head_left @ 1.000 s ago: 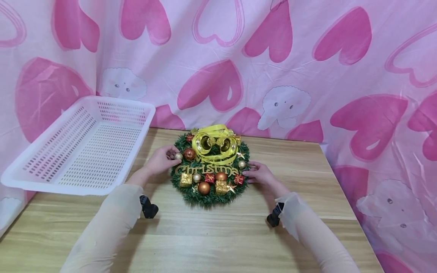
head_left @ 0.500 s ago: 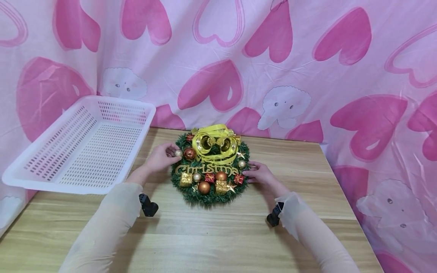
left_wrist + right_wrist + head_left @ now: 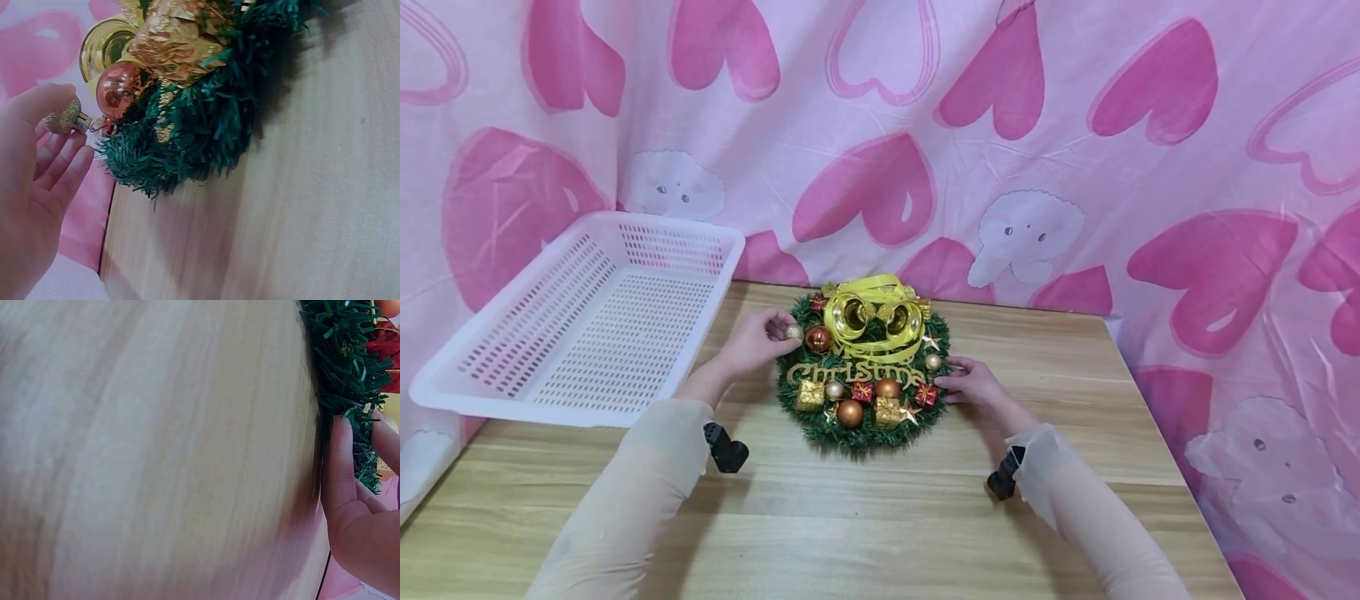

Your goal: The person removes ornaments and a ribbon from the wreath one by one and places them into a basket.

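A green tinsel Christmas wreath (image 3: pixel 863 437) lies on the table, covered with baubles, small wrapped gift boxes, stars, gold bells with yellow ribbon (image 3: pixel 880 350) and gold "Christma…" lettering. At its left edge my left hand (image 3: pixel 752 340) pinches a small gold glitter bauble (image 3: pixel 62 119) between thumb and fingers. The bauble's metal cap points at the wreath, beside a shiny copper-red bauble (image 3: pixel 117 90). My right hand (image 3: pixel 972 382) grips the wreath's right edge, thumb and fingers on either side of the green tinsel (image 3: pixel 353 369), near a red gift box (image 3: pixel 926 394).
A white perforated plastic basket (image 3: pixel 576 414) stands on the left of the wooden table (image 3: pixel 850 533). Pink curtain (image 3: pixel 865 192) with hearts hangs right behind the table and along its sides. A black wrist camera (image 3: pixel 726 448) sits under each sleeve cuff.
My left hand has lifted slightly away from me with the gold bauble, which now sits a little higher beside the copper-red one. The right hand keeps its place on the wreath.
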### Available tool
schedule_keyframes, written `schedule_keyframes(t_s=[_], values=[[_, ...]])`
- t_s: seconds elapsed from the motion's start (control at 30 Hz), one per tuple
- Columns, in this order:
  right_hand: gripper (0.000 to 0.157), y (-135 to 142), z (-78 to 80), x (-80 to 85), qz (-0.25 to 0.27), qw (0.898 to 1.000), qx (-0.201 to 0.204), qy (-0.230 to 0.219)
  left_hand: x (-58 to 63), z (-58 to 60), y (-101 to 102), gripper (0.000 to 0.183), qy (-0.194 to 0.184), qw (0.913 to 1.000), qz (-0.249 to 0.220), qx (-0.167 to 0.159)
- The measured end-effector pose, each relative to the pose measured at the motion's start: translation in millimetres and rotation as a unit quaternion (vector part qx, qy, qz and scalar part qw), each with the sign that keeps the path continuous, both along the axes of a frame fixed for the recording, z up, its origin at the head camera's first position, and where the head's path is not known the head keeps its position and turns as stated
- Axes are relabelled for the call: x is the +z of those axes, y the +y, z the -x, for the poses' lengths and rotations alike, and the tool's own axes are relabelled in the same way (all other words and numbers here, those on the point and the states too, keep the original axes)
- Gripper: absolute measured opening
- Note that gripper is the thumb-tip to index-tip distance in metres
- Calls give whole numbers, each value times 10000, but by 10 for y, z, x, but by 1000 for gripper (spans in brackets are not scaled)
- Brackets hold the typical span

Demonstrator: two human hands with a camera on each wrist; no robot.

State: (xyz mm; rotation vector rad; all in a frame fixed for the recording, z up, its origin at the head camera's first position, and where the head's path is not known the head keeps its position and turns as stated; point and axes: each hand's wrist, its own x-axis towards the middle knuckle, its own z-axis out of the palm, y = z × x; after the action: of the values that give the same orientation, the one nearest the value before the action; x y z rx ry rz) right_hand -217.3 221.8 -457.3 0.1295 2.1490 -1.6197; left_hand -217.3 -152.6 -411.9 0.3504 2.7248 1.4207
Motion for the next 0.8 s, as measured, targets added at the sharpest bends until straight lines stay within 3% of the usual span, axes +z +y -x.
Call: schedule_keyframes(t_s=[0.27,0.8], values=[[67,3,-12,0,-50,10000,-8,-27,80,39,-23,32,26,9999,-42,-91],[67,3,1,1,-52,10000,-27,-33,243,86,-92,32,114,9994,206,248]])
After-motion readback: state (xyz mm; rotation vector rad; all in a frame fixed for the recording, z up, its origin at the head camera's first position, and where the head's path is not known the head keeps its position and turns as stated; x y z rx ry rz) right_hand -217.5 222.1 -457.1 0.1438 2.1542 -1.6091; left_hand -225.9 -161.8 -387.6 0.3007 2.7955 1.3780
